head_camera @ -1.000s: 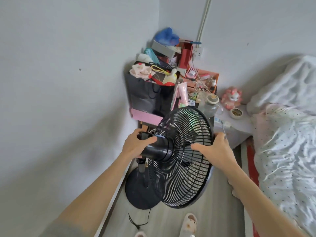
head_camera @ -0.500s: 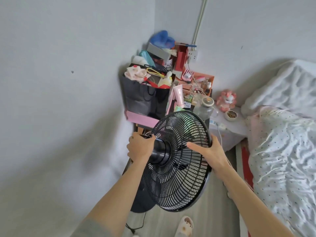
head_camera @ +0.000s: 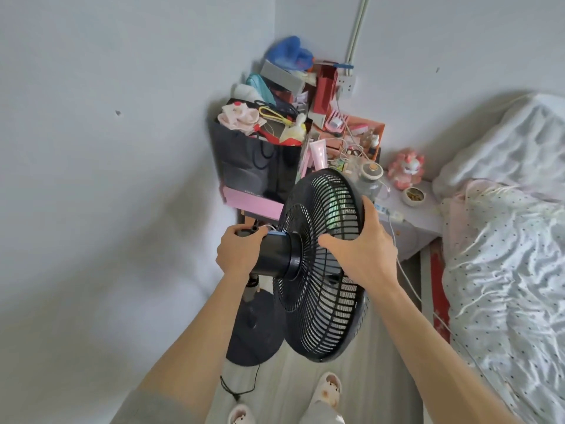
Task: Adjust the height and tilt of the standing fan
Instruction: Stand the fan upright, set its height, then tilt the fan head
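Observation:
A black standing fan (head_camera: 318, 286) stands on the floor by the left wall, its round grille turned right toward the bed and seen from behind. My left hand (head_camera: 237, 250) wraps around the back end of the motor housing (head_camera: 276, 255). My right hand (head_camera: 359, 246) grips the upper right of the rear grille, thumb on the wires and fingers over the rim. The round base (head_camera: 250, 335) shows below the head. The pole is mostly hidden behind the housing and my left forearm.
A cluttered corner stack with a black shopping bag (head_camera: 250, 166) stands just behind the fan. A small white bedside table (head_camera: 422, 215) with a pink toy sits to the right. The bed (head_camera: 507, 240) fills the right side. The fan's cord (head_camera: 241, 387) lies near my slippers.
The fan head has swung and tipped, its grille now more edge-on to me. My right hand slid higher on the grille; my left hand stays on the motor housing.

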`<state>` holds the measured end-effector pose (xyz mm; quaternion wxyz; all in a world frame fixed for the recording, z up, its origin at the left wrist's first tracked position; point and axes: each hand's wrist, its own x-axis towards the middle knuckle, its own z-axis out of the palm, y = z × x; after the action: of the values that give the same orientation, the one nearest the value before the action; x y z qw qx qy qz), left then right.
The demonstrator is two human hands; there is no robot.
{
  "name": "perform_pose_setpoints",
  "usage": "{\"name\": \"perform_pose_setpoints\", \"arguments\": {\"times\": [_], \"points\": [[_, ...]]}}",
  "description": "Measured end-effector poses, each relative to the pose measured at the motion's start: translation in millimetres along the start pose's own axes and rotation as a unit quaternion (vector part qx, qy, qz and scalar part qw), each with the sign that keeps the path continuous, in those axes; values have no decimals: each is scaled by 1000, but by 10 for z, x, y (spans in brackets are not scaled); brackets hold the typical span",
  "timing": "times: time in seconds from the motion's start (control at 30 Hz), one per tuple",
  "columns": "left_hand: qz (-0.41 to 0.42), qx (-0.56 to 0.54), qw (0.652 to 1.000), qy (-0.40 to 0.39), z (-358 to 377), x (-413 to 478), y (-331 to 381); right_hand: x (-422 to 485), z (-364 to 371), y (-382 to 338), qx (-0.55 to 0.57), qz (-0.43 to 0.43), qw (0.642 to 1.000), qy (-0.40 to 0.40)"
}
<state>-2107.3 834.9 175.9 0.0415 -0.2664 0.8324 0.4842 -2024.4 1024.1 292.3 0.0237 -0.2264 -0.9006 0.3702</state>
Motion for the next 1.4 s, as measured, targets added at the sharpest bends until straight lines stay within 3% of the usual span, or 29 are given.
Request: {"name": "perform_pose_setpoints", "arguments": {"times": [0.27, 1.0, 1.2, 1.3, 1.4], "points": [[-21, -78, 996, -37, -125, 95, -100, -133, -10, -362, -110, -61, 992, 11], [8, -34, 997, -76, -134, 30, -59, -172, -128, -119, -88, -8, 996, -20], [38, -168, 973, -155, -373, 39, -142, -242, -140, -94, -104, -21, 994, -39], [16, -250, 960, -123, -523, 35, -243, -323, -110, -113, -137, -60, 989, 16], [-36, -257, 962, -80, -611, 43, -412, -395, -42, -187, -174, -128, 974, 66]]}}
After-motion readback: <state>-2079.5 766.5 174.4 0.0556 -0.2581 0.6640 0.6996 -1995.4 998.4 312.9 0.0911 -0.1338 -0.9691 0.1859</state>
